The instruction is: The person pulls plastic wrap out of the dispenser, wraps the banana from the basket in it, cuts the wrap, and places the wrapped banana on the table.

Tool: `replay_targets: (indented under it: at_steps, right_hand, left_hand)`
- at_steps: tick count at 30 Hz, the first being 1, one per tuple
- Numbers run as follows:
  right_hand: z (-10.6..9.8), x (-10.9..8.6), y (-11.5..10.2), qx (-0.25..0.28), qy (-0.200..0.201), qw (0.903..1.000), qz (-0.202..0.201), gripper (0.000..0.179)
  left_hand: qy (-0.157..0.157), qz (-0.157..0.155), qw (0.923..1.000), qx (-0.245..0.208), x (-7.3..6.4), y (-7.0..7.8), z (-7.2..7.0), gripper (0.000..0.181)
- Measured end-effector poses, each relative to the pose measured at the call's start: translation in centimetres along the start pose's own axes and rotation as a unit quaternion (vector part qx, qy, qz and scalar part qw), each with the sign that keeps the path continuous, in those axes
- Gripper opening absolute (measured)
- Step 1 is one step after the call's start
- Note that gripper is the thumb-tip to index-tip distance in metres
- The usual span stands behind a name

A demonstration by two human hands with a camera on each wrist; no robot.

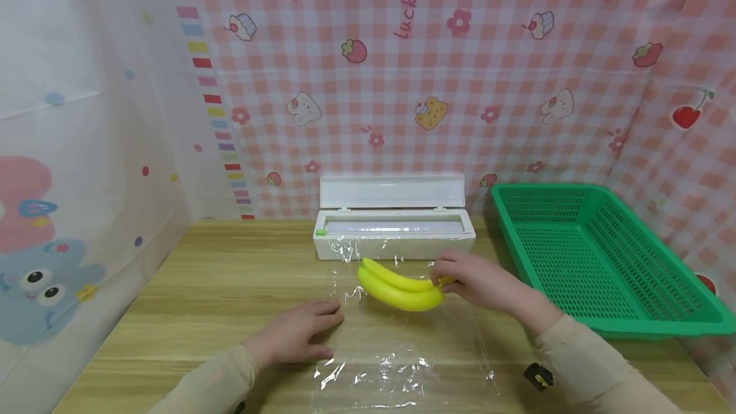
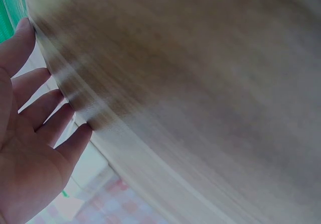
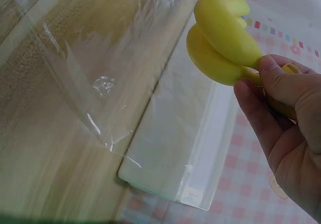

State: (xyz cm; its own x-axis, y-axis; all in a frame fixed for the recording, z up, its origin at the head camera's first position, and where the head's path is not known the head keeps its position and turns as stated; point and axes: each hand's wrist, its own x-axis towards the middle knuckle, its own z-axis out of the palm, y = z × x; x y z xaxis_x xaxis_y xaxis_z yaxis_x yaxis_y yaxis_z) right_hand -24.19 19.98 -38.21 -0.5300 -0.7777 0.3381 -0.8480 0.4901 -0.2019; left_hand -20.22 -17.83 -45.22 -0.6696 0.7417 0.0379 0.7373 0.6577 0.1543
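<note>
A small bunch of yellow bananas [image 1: 399, 286] hangs sideways above a sheet of clear plastic wrap [image 1: 397, 363]. My right hand [image 1: 477, 280] pinches the bunch by its stem end, thumb against fingers, as the right wrist view also shows with the bananas [image 3: 225, 38]. The wrap runs toward me over the wooden table from a white wrap dispenser [image 1: 397, 245], whose lid stands up. My left hand [image 1: 301, 331] rests its fingertips on the table at the left edge of the wrap. In the left wrist view its fingers [image 2: 42, 108] are spread and hold nothing.
A green plastic basket [image 1: 627, 328] with perforated walls stands on the right side of the wooden table [image 1: 218, 292]. Patterned cloth [image 1: 374, 82] hangs behind and at both sides. A small black object [image 1: 538, 376] shows beside the right sleeve.
</note>
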Motion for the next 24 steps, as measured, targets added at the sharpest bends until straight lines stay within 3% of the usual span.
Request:
replay_targets:
  at_steps: [7,13,24]
  right_hand:
    - [0.8,0.4,0.3,-0.006,-0.015,0.9998,-0.015,0.029]
    - [0.9,0.7,0.2,0.004,-0.04,0.9992,-0.005,0.027]
    - [1.4,1.0,0.7,0.005,-0.051,0.9986,-0.009,0.025]
  left_hand:
    - [-0.004,-0.001,0.9999,-0.012,0.1,-0.1,0.2,0.066]
    - [-0.005,-0.003,0.9999,-0.015,0.0,0.1,-0.1,0.066]
    - [-0.003,-0.002,0.9999,-0.015,0.0,0.0,0.0,0.066]
